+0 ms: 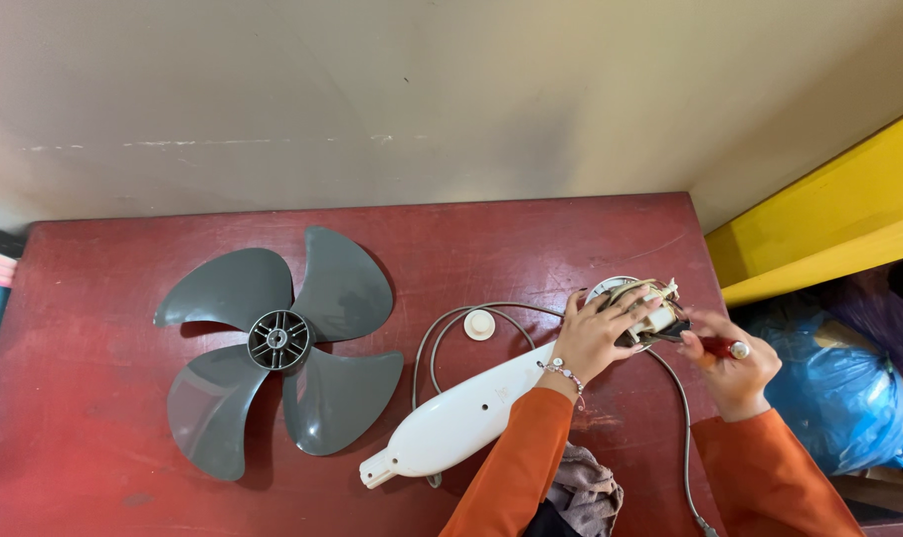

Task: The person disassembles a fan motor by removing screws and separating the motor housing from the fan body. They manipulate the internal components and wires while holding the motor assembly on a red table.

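My left hand rests on top of a fan motor with exposed windings, gripping it at the end of a white fan neck that lies on the red table. To the motor's right, my right hand holds a red-handled screwdriver, its tip pointing left into the motor's side. Both my sleeves are orange, and a bead bracelet sits on my left wrist.
A grey four-blade fan propeller lies flat on the table's left half. A small white round cap sits inside a loop of grey cord. Beyond the table's right edge are a yellow ledge and blue plastic bags. A grey cloth lies near me.
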